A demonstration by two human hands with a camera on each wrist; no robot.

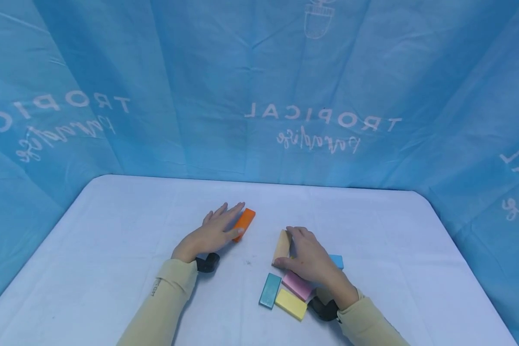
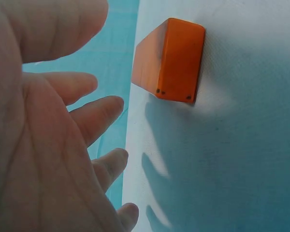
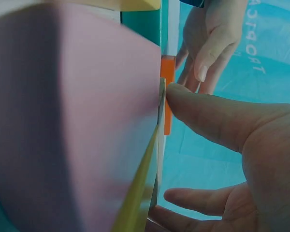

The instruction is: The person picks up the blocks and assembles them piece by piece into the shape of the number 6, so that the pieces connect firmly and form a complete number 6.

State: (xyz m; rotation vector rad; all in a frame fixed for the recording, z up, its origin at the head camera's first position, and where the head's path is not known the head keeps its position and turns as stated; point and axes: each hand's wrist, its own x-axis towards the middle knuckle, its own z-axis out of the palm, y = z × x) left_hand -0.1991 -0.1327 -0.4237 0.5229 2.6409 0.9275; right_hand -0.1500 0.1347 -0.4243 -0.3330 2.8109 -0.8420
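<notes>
An orange block (image 1: pixel 245 222) lies on the white table, left of the others. Beside it is my left hand (image 1: pixel 209 234), its fingers spread and extended; the left wrist view shows a gap between fingers and block. My right hand (image 1: pixel 309 257) spans a natural wood-coloured block (image 1: pixel 281 247) lengthwise, thumb at the near end and fingertips at the far end. Under and around that hand lie a pink block (image 1: pixel 297 286), a blue block (image 1: pixel 337 261) partly covered, and a yellow one (image 3: pixel 135 193) mostly hidden in the head view.
Nearest the front of the group are a teal block (image 1: pixel 270 291) and a pale yellow block (image 1: pixel 291 304). The white tablecloth (image 1: pixel 125 230) has faint creases. Behind and to both sides hangs a blue printed curtain (image 1: pixel 207 96).
</notes>
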